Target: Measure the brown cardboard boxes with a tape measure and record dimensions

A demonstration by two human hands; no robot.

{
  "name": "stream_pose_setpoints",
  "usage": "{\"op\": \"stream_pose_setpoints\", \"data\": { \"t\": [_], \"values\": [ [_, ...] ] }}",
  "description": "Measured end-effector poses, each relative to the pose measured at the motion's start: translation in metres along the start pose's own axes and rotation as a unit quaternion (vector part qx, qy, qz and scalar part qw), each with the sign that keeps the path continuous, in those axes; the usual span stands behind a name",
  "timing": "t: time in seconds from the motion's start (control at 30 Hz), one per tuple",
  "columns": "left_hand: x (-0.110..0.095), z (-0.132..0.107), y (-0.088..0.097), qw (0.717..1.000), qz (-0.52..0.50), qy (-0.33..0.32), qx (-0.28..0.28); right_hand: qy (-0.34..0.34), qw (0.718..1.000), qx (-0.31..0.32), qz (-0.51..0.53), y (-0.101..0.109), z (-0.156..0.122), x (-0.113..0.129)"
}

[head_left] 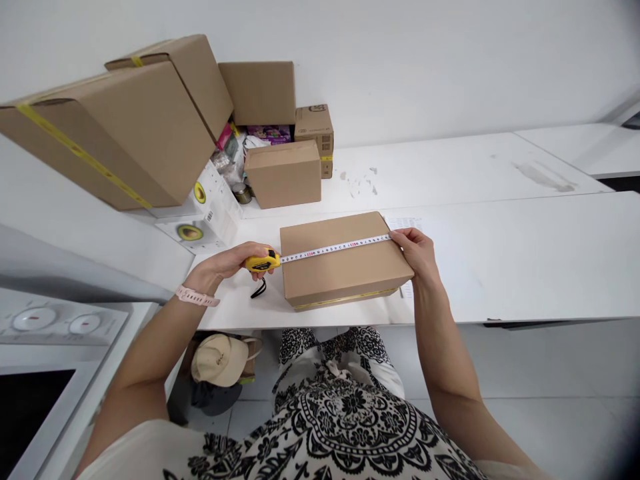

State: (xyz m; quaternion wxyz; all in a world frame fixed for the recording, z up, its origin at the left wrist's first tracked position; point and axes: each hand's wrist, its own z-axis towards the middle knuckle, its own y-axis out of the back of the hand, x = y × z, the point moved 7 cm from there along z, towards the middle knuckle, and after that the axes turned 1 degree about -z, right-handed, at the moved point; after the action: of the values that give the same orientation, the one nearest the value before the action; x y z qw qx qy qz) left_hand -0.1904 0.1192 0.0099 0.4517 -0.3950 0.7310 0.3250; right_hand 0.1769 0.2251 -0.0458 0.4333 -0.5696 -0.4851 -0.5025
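Observation:
A closed cardboard box lies on the white table in front of me, with yellow tape along its near side. My left hand is closed around a yellow tape measure just off the box's left edge; a black wrist strap dangles from it. The white blade is drawn out across the top of the box to the right edge. There my right hand pinches the blade's end against the box. Printed paper shows partly from under the box.
Large cardboard boxes are stacked at the left on white avocado-print boxes. A smaller carton, a jar and several packages stand behind. A white appliance with knobs is at lower left. Caps lie below the table.

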Motion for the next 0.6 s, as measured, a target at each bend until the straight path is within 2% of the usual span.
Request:
{"op": "stream_pose_setpoints", "data": {
  "t": [0.23, 0.4, 0.5, 0.6],
  "values": [
    [-0.003, 0.0, -0.002, 1.0, 0.02, -0.005, -0.005, -0.003, 1.0, 0.0, 0.003, 0.0, -0.001, 0.0],
    [-0.032, -0.013, -0.005, 0.993, 0.087, -0.025, -0.072, 0.022, 0.999, 0.002, -0.027, 0.002, 0.0, 0.003],
    [-0.054, -0.025, -0.023, 0.986, 0.135, -0.027, -0.097, 0.078, 0.996, 0.028, -0.037, 0.002, -0.005, 0.018],
    [-0.068, -0.037, -0.056, 0.984, 0.155, -0.029, -0.087, 0.128, 0.991, 0.045, -0.021, 0.005, -0.023, 0.046]
  ]
}}
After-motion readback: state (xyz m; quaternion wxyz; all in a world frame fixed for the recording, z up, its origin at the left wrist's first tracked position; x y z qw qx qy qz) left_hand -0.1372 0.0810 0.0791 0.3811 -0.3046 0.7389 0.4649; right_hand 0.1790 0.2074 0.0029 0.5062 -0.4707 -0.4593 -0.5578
